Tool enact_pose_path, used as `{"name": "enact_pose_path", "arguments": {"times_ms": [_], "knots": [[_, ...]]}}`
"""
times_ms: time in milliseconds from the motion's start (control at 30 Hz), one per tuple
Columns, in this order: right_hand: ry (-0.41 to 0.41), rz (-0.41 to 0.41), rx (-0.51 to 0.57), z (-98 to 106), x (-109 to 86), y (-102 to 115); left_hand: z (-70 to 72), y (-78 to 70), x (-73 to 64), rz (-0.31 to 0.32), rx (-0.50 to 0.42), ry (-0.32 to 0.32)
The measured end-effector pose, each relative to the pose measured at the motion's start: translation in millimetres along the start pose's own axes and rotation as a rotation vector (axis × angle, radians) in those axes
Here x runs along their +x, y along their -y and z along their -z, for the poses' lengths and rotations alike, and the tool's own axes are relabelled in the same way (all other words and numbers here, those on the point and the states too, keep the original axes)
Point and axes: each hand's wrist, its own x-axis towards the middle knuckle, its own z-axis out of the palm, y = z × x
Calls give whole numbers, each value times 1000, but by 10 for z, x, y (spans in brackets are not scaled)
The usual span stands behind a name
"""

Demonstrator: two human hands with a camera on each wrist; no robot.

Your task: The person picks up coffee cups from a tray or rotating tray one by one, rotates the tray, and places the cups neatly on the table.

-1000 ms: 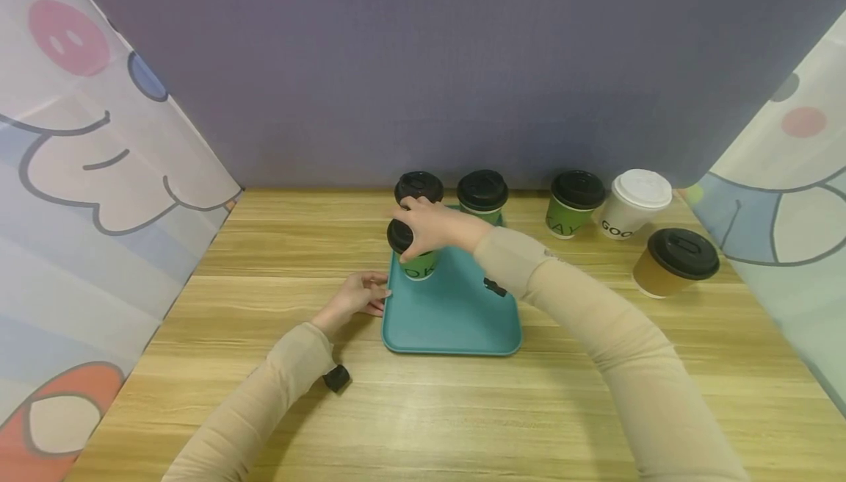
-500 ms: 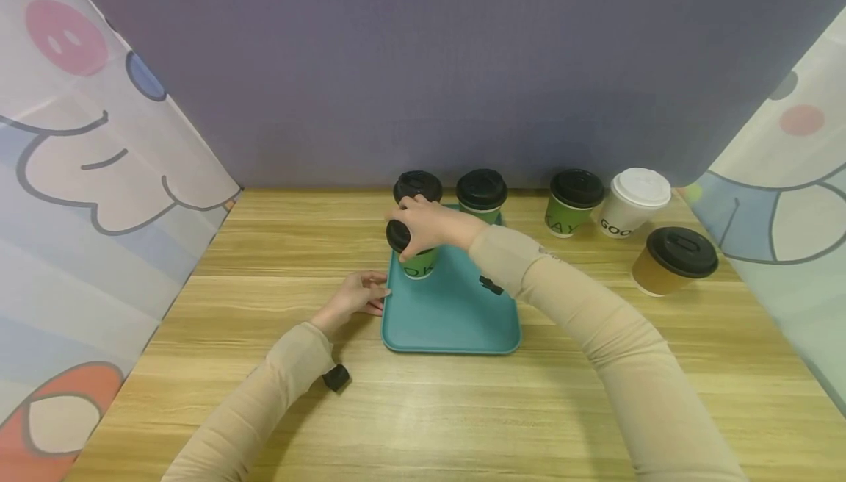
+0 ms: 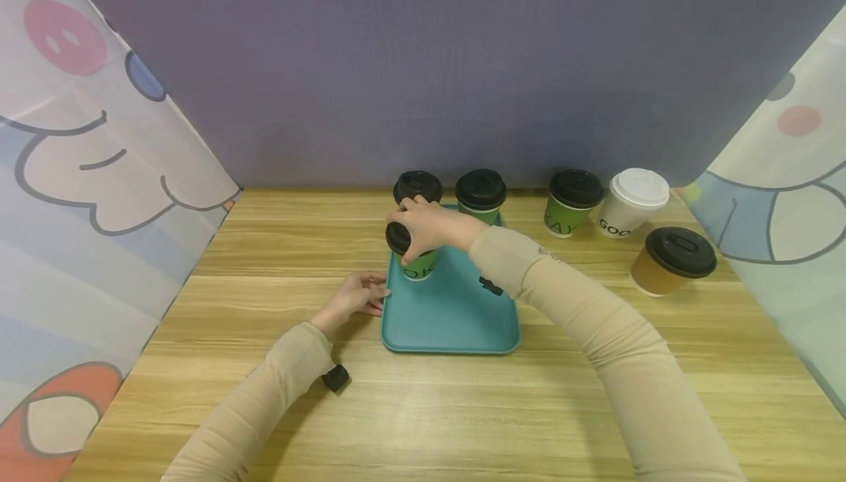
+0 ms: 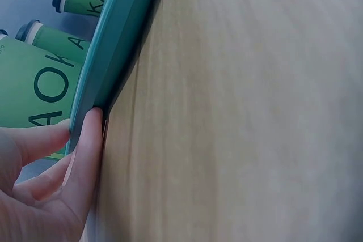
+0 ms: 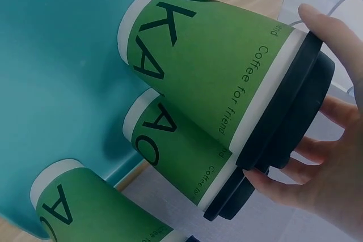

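A green paper coffee cup (image 3: 419, 267) with a black lid stands upright on the left side of the teal tray (image 3: 456, 324). My right hand (image 3: 432, 228) reaches over it from above and grips the lid (image 5: 295, 100), thumb and fingers spread round its edge. At the tray's left edge, my left hand (image 3: 357, 295) pinches the rim (image 4: 85, 97) between thumb and fingers. Two more green cups with black lids are at the tray's far end: the left one (image 3: 418, 185) sits partly behind my right hand, the other (image 3: 481, 194) to its right.
Right of the tray, on the wooden table (image 3: 436, 423), stand a green cup (image 3: 570, 210), a white cup (image 3: 631, 206) with a white lid and a brown cup (image 3: 654, 269) with a black lid. A grey panel (image 3: 436, 70) rises behind, with printed curtains (image 3: 86, 261) at both sides.
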Motion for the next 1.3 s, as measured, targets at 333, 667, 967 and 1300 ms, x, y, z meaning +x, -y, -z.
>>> {"name": "enact_pose_path", "arguments": {"times_ms": [333, 667, 967, 1300], "knots": [[36, -13, 26, 4, -6, 20, 2, 4, 5, 5, -9, -5], [23, -11, 34, 70, -72, 65, 3, 12, 13, 7, -11, -6], [22, -32, 80, 124, -190, -2, 1, 15, 14, -2, -11, 1], [-14, -46, 48, 161, -347, -119, 3, 30, 8, -22, -10, 13]]}}
